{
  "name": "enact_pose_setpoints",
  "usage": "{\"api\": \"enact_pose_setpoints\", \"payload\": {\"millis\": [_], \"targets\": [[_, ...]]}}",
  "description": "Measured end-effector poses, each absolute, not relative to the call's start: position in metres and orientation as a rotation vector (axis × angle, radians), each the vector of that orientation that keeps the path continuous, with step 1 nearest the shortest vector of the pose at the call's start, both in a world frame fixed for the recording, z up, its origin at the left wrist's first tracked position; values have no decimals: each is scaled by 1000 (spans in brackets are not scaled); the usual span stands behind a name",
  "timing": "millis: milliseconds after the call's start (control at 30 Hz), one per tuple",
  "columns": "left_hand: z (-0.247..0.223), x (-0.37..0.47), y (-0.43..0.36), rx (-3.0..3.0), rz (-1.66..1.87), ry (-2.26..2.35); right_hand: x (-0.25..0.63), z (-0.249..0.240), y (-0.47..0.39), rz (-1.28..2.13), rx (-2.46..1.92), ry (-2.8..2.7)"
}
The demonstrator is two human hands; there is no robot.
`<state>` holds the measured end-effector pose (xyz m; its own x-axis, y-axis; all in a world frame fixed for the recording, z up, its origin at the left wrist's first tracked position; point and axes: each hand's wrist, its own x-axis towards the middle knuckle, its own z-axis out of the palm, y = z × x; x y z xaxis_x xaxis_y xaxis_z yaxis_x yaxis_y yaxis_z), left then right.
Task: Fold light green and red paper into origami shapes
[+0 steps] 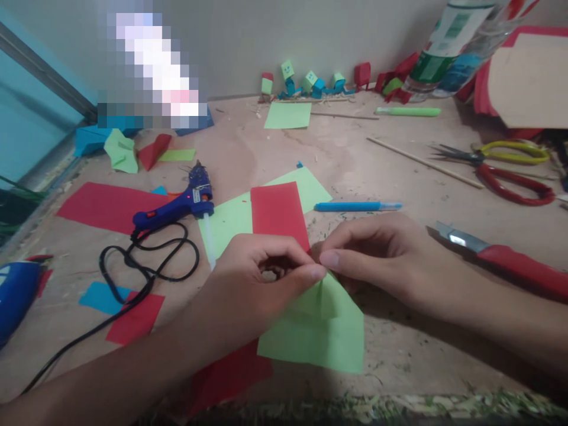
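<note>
My left hand [266, 275] pinched green paper [341, 334] at upper edge; could not tell whether my right hand [386, 251], just beside, gripped it. Red paper [278, 207] lay beyond.

Part of the near green paper [315, 346] is hidden by the left hand [260, 281]; the knife [523, 266], right, and labelled bottle [452, 35], far right, are cut off by the view's edges.

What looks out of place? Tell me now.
The crumpled light green paper piece beyond the blue plastic glue gun stands out: it is creased, unlike the flat light green paper sheet near the grey wall. Small dark scraps litter the brown wooden tabletop around the blue plastic pen, untidily.
</note>
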<state>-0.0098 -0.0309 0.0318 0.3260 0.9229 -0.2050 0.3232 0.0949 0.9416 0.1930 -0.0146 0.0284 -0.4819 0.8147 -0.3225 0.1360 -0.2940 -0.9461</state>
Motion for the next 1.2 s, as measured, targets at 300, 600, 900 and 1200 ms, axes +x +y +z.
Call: {"api": "enact_pose_setpoints", "payload": {"millis": [300,600,900,1200], "targets": [[31,-10,-34,1548,642,1223,195,31,-14,1770,-1180,-1608],[34,-12,-31,1457,626,1223,200,23,-14,1507,-1175,-1701],[31,-11,-32,1433,660,1272,200,26,-9,1499,-1270,-1551],[31,-12,-33,1598,654,1303,199,28,-8,1630,-1246,-1540]]}}
